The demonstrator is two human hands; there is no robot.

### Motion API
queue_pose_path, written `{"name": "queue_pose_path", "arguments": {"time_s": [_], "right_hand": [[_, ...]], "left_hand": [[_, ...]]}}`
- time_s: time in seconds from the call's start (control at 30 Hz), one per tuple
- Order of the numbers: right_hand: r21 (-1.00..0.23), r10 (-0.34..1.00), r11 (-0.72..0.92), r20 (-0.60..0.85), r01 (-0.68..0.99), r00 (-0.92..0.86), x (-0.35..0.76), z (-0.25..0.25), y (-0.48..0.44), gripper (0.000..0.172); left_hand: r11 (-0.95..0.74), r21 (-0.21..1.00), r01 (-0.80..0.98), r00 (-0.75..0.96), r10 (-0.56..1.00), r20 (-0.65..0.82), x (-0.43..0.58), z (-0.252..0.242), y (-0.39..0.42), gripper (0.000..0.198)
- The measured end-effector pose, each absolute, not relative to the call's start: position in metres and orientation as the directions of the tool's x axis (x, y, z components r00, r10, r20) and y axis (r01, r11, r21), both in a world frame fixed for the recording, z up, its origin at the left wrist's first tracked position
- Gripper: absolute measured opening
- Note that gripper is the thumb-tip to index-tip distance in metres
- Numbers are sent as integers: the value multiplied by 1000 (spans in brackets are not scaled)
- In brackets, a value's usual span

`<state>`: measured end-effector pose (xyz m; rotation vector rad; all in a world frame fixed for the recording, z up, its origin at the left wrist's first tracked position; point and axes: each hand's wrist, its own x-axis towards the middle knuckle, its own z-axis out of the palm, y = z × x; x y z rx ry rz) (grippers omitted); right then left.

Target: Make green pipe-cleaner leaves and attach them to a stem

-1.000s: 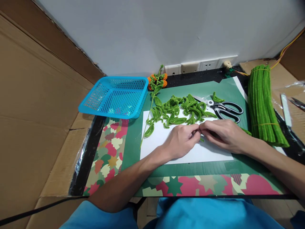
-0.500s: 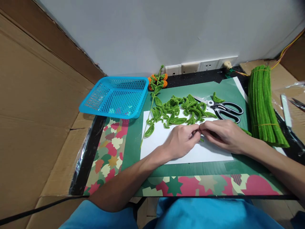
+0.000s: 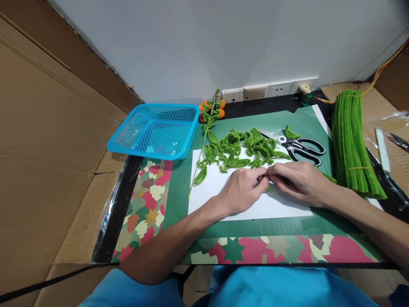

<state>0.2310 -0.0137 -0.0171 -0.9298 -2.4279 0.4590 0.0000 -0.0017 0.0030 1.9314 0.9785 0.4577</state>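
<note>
My left hand (image 3: 246, 187) and my right hand (image 3: 298, 181) meet fingertip to fingertip over a white sheet of paper (image 3: 211, 200). Both are closed in a pinch on a green pipe cleaner (image 3: 270, 188), of which only a short fuzzy bit shows below the fingers; the rest is hidden. Just beyond them lies a pile of looped green pipe-cleaner leaves (image 3: 233, 147). Scissors (image 3: 300, 147) with black and grey handles rest behind my right hand, a single green leaf (image 3: 290, 133) beside them. Left of the pile, a long green stem with leaves (image 3: 200, 175) lies slanted.
A blue plastic basket (image 3: 153, 132) stands at the back left, beside orange flowers (image 3: 221, 113). On the right is a thick bundle of green pipe cleaners (image 3: 353, 145), with a pale blade-like tool (image 3: 382, 149) and pliers (image 3: 399, 140) past it. Wall sockets (image 3: 277, 90) line the back.
</note>
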Motion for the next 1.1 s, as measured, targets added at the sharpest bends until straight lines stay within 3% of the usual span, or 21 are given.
{"name": "queue_pose_path", "arguments": {"time_s": [1.1], "right_hand": [[-486,701,699,321,525,-637,231,-18,-14,15]], "left_hand": [[-284,841,461,618,782,-75,0,5,-2,23]]}}
